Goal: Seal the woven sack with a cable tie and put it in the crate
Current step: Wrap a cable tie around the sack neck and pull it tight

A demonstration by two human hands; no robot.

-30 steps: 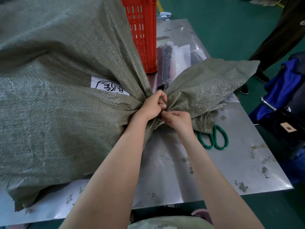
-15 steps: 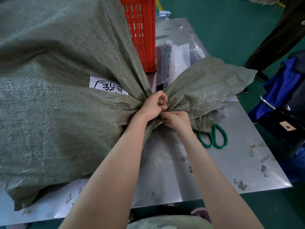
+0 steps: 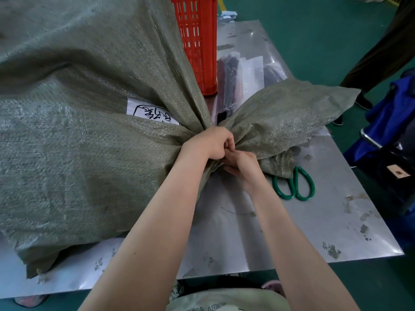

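A large grey-green woven sack (image 3: 74,135) lies on the metal table (image 3: 292,225), filling the left of the view. Its neck is bunched at the centre, and the loose mouth flares out to the right. My left hand (image 3: 211,142) is clenched around the gathered neck from above. My right hand (image 3: 243,167) is closed on the neck just below it, fingers tucked under the left hand. A black cable tie end (image 3: 222,116) pokes up behind the neck. The red plastic crate (image 3: 198,39) stands behind the sack.
Green-handled scissors (image 3: 294,187) lie on the table right of my hands, partly under the sack's mouth. Clear bags with dark items (image 3: 238,72) lie beside the crate. A white handwritten label (image 3: 150,112) is on the sack. A person's leg (image 3: 381,48) and blue fabric (image 3: 390,113) are at the right.
Both hands stay clamped on the neck. My right hand has shifted slightly, its fingers working further under the left hand. The sack has barely moved.
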